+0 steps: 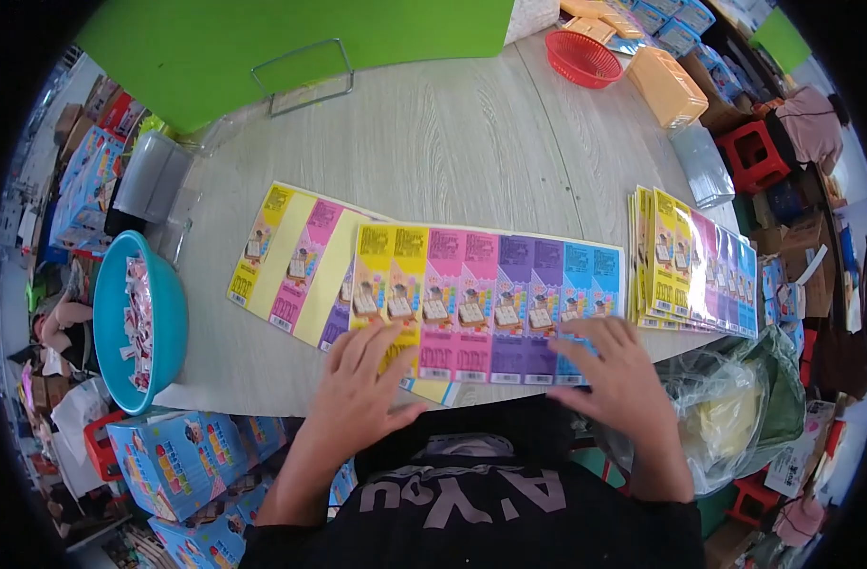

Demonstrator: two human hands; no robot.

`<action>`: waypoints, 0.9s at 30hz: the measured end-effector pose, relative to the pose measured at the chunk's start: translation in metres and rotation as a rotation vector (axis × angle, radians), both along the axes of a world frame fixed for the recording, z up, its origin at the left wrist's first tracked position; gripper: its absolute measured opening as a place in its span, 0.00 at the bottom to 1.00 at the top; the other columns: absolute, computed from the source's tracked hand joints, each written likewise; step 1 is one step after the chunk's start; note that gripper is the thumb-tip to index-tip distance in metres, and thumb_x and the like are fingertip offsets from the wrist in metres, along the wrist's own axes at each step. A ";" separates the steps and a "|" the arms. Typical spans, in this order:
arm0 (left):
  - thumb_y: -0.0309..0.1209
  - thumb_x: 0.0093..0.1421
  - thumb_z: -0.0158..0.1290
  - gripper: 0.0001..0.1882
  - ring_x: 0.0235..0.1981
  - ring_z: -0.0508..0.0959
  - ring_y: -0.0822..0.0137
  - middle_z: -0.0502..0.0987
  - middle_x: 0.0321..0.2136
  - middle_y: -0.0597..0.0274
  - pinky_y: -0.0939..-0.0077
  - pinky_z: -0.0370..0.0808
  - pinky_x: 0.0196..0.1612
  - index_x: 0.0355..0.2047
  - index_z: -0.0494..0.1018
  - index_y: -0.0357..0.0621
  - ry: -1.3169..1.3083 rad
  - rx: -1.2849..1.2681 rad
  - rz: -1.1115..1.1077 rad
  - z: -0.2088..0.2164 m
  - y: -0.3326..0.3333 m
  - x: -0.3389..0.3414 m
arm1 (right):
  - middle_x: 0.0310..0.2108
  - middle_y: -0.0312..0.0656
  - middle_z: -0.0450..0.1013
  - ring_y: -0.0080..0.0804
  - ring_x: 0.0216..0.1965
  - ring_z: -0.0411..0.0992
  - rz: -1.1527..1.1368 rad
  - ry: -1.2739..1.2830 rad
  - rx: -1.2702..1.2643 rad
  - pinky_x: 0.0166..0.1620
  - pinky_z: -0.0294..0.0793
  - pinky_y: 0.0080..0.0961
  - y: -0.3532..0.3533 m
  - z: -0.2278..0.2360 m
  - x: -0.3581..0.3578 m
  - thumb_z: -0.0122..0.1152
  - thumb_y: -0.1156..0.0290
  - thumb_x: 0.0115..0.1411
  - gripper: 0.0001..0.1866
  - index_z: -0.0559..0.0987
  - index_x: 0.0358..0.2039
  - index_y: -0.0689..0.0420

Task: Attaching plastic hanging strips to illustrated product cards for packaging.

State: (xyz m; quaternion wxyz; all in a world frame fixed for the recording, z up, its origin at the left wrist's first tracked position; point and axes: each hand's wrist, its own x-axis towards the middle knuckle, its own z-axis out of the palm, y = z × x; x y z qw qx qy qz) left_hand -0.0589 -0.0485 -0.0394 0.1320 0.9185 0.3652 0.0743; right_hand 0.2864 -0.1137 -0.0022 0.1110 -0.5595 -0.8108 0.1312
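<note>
A sheet of sticker labels (473, 299) with yellow, pink, purple and blue strips lies on the table in front of me. My left hand (362, 370) rests over its lower left part, fingers stretched and thumb apart. At the lower right corner is my right hand (618, 375), its fingers spread and partly covering the blue strips. Beneath it, slanting out to the left, lies another label sheet (305, 218) with bare pale backing between its remaining strips. A stack of similar label sheets (704, 261) sits to the right, apart from my hands.
A teal basin (173, 318) of small wrapped packets stands at the table's left edge. A metal wire frame (310, 81) sits by a green panel (196, 57) at the back. Far right are a red basket (585, 59) and an orange bin (669, 87). Plastic bags (728, 408) hang lower right.
</note>
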 end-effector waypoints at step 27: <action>0.27 0.55 0.61 0.09 0.43 0.85 0.59 0.86 0.36 0.60 0.68 0.81 0.45 0.37 0.84 0.42 -0.207 0.528 -0.195 0.039 0.002 0.029 | 0.36 0.39 0.81 0.33 0.35 0.79 0.164 -0.105 0.565 0.36 0.77 0.27 -0.009 0.010 -0.033 0.68 0.74 0.47 0.09 0.82 0.32 0.56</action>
